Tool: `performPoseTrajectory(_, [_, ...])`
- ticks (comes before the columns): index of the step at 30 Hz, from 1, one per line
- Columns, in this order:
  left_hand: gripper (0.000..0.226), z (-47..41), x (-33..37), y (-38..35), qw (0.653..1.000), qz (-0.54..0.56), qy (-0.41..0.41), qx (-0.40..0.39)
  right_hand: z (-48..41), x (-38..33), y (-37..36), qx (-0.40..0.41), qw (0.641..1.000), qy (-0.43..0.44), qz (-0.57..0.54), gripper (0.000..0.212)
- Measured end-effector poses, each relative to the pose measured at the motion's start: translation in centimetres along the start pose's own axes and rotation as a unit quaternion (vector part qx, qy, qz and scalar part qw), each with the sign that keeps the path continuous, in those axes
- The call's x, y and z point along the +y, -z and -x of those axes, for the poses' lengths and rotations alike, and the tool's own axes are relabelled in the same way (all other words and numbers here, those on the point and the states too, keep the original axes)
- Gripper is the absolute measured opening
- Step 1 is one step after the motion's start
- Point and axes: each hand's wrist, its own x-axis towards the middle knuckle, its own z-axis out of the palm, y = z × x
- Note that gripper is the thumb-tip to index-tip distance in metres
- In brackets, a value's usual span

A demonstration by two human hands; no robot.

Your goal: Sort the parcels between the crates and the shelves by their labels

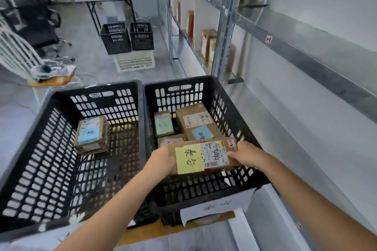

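Parcel [214, 155] flat, long axis left-to-right, label up

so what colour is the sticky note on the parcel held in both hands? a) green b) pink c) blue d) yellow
d: the parcel gripped by the left hand and right hand above the right crate bears a yellow note.

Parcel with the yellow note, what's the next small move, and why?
Probably lower the parcel into the right crate, onto its bare front floor: the left hand and right hand grip it above that spot, and the crate's paper label seems to match its note, though blurred.
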Motion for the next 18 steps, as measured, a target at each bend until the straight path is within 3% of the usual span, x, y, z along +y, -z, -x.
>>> performPoseTrajectory(4, [0.008, -3.2, 0.3, -1.5, 0.995, -0.095, 0.029, -0.03, -4.5, 0.1, -0.8, -0.107, 0.994, -0.016, 0.025, 0.035])
performPoseTrajectory(8, [0.03, -6.1, -0.8, -3.3, 0.975, -0.19, 0.04, -0.11, -7.5, 0.6, -2.7, -0.181, 0.982, -0.054, -0.005, 0.032])
performPoseTrajectory(12, [0.028, -8.1, -1.2, -5.2, 0.968, -0.2, 0.077, -0.126, -10.5, 0.6, -3.9, -0.197, 0.977, -0.076, -0.012, 0.033])
performPoseTrajectory(15, [0.023, -9.1, -1.6, -6.1, 0.97, -0.183, 0.124, -0.104, -11.7, 0.6, -4.3, -0.19, 0.98, -0.051, 0.011, 0.014])
performPoseTrajectory(18, [0.02, -9.4, -2.1, -6.9, 0.971, -0.165, 0.158, -0.071, -12.5, 0.3, -5.5, -0.173, 0.983, -0.034, 0.041, 0.018])
